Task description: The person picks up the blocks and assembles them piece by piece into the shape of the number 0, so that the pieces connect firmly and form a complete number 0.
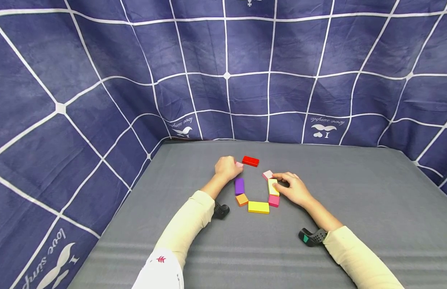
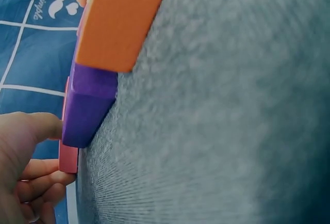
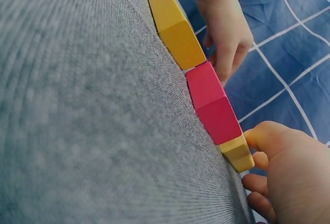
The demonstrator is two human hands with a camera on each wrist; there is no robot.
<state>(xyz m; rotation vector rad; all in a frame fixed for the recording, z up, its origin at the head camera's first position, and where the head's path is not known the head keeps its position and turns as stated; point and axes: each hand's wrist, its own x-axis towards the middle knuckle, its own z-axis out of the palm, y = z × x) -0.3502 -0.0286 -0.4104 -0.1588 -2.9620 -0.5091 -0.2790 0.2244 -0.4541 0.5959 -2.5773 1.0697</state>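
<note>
Blocks sit in a loose ring at mid-frame on the grey mat (image 1: 353, 192) in the head view: red block (image 1: 250, 161) at the top, purple block (image 1: 239, 186) down the left side, orange block (image 1: 242, 199) below it, yellow block (image 1: 259, 207) along the bottom, magenta block (image 1: 274, 200) at the lower right, pale yellow block (image 1: 273, 187) up the right side, pale pink block (image 1: 267, 174) above that. My left hand (image 1: 227, 167) is curled over a small pink block (image 1: 239, 164) just left of the red one; fingers bent round it, looks like a pinch, though the head view hides most of the piece. In the left wrist view my thumb (image 2: 44, 126) touches the end of the purple block and the pink piece shows just below it. My right hand (image 1: 293, 188) rests beside the pale yellow block, fingertips curled onto its outer edge; the right wrist view shows the thumb (image 3: 268, 136) against that block's end. Risk, as I judge it: pieces lie end to end and touching, so a nudge from either hand could slide a neighbour and open the corners. The purple and orange joint looks most exposed on my left side, magenta and pale yellow on my right. Both wrist-camera mounts ride low near the mat and could clip the bottom row.
</note>
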